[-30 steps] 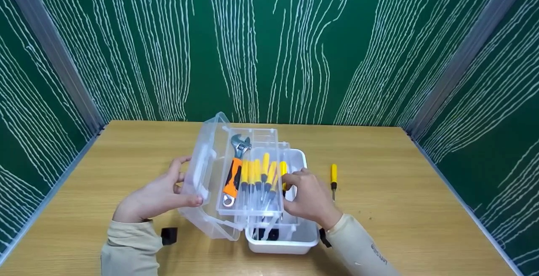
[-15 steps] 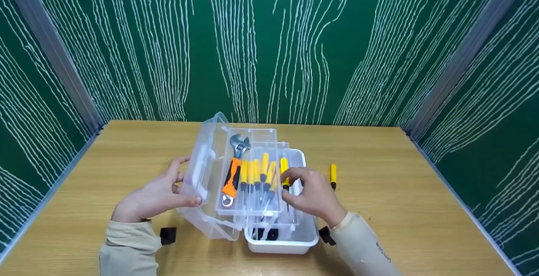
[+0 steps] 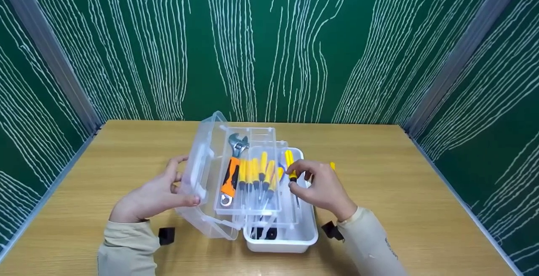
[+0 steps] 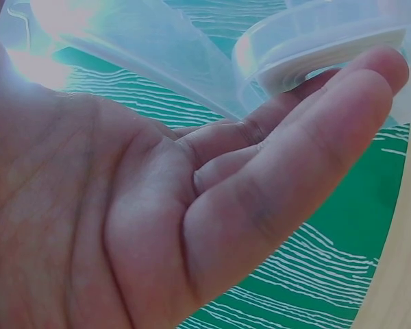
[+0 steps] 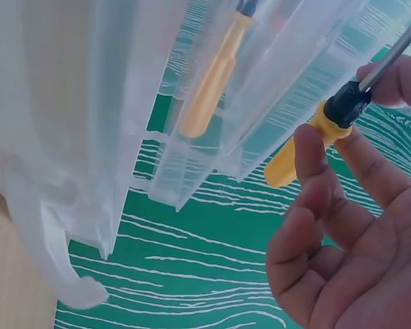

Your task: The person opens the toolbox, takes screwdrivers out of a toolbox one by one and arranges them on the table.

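A: Where is the screwdriver, please?
B: A little right of the frame's centre, over the right side of the white box. The right hand's grip pinches it near the dark collar, with thumb and fingers.
A: And the left hand's grip?
B: It holds the clear lid at the edge, left of centre.
A: What could go wrong?
B: In my opinion, so small a pinch can let the handle turn, and then the shaft may catch on the clear trays. If the lid is pulled, the trays may also move and shake the other screwdrivers.
A: Which way does it point?
B: In the head view, its long axis is nearly vertical: handle toward the top, shaft toward the bottom and slightly right. Whether it touches the box, I cannot tell.
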Demonstrator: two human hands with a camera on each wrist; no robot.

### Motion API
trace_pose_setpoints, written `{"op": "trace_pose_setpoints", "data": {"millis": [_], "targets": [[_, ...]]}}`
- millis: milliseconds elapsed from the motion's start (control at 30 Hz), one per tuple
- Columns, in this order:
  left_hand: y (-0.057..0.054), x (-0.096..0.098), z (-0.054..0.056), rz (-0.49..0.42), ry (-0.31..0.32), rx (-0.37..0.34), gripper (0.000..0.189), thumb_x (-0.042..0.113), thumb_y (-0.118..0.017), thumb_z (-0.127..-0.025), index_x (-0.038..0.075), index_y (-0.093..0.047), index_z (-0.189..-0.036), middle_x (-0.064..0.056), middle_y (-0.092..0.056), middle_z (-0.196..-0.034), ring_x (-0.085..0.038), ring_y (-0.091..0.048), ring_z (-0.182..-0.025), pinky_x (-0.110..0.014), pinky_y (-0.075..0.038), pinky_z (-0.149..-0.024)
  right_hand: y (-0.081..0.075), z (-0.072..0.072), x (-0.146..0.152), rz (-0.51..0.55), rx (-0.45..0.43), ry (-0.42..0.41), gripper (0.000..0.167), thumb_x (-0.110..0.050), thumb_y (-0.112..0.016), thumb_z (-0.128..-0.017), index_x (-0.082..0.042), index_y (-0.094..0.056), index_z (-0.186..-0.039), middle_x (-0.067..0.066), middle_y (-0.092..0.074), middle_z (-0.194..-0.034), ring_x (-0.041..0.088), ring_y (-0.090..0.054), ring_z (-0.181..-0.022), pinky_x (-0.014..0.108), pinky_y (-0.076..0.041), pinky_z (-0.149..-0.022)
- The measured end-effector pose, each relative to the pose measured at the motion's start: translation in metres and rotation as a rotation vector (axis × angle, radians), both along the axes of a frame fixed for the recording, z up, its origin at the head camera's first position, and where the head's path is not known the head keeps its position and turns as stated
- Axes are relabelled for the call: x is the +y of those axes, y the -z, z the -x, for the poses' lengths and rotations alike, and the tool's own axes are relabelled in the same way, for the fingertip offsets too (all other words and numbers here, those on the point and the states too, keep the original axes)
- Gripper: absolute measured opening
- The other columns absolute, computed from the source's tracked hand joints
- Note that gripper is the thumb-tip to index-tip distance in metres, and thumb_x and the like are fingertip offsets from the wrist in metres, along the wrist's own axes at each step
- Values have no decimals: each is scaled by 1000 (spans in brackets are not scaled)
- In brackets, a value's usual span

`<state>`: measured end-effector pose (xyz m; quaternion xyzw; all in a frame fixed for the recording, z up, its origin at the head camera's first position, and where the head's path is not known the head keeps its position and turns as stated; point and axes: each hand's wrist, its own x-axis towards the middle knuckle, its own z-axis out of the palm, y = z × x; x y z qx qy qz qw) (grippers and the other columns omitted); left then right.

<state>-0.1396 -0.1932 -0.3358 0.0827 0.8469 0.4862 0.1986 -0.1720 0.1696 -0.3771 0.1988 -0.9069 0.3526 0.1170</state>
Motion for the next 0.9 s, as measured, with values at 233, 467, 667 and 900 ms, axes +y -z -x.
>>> {"op": "trace_pose_setpoints", "data": {"millis": [233,467,667,900], "targets": [[-2,1,-1,22,-18,-12,107,35,-77,-79,26,1,-151,-19,-35,-149,-38,-45,-125,-62,-39,-103,-1,4,8,17,-3,7,16,-17,-74,-78,-21,-72,-93,-14,-67,-85,14,-57,-78,29,-50,-69],[-4,3,-2,18,-14,-7,106,33,-78,-79,25,-1,-150,-20,-37,-148,-37,-47,-124,-62,-40,-103,-2,9,19,44,-27,36,19,-14,-75,-77,-17,-72,-95,-8,-67,-87,19,-57,-80,37,-51,-71],[-2,1,-1,-1,12,27,102,29,-76,-80,21,-2,-150,-21,-41,-145,-34,-52,-119,-57,-43,-102,-4,14,32,36,-20,57,18,-12,-73,-77,-16,-71,-94,-4,-67,-85,20,-57,-80,35,-49,-72],[-1,1,-1,5,0,17,103,30,-77,-79,23,-2,-150,-21,-38,-148,-36,-49,-122,-59,-42,-102,-3,21,49,23,-42,120,17,-14,-73,-78,-19,-69,-94,-1,-66,-86,21,-57,-82,34,-48,-74]]}}
